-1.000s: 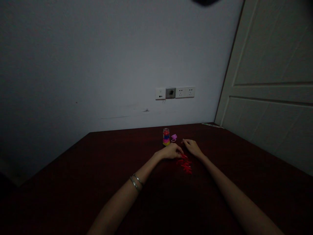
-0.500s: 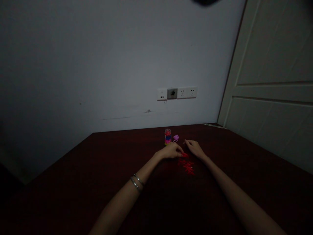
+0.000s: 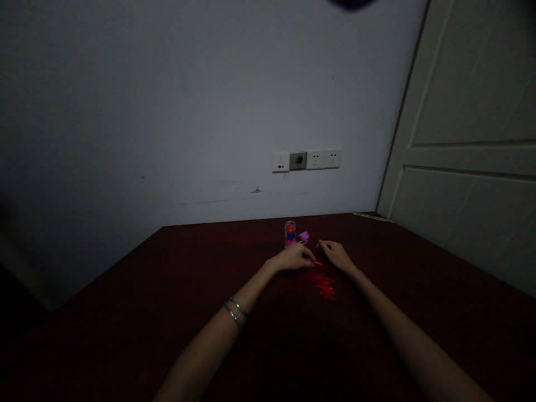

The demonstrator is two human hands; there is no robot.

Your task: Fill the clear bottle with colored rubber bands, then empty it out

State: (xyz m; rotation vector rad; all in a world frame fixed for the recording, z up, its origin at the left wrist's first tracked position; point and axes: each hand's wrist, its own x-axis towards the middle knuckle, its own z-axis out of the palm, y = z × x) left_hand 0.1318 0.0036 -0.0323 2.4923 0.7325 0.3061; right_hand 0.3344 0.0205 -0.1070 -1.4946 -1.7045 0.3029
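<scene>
My left hand [image 3: 294,257] is closed in a pinch on a thin red stick [image 3: 319,263], just above the dark red table [image 3: 234,335]. Below its fingertips lies a loose heap of several thin red sticks [image 3: 325,287]. My right hand [image 3: 336,255] rests flat on the table to the right of the heap, fingers stretched forward and nothing visible in them. Behind my left hand stands a small clear jar [image 3: 290,233] with red and pink contents and a blue label; its lower part is partly hidden. Beside it is a purple cap [image 3: 304,236] with a loop.
A pale wall [image 3: 218,111] rises behind the table, with a row of sockets [image 3: 324,159] above the jar. On the right stands a white panelled door [image 3: 464,167]. A flat pale strip [image 3: 373,217] lies at the table's back right corner.
The red stick at my left fingertips now shows apart from the heap. The whole view has shifted slightly; my right hand stays in about the same place.
</scene>
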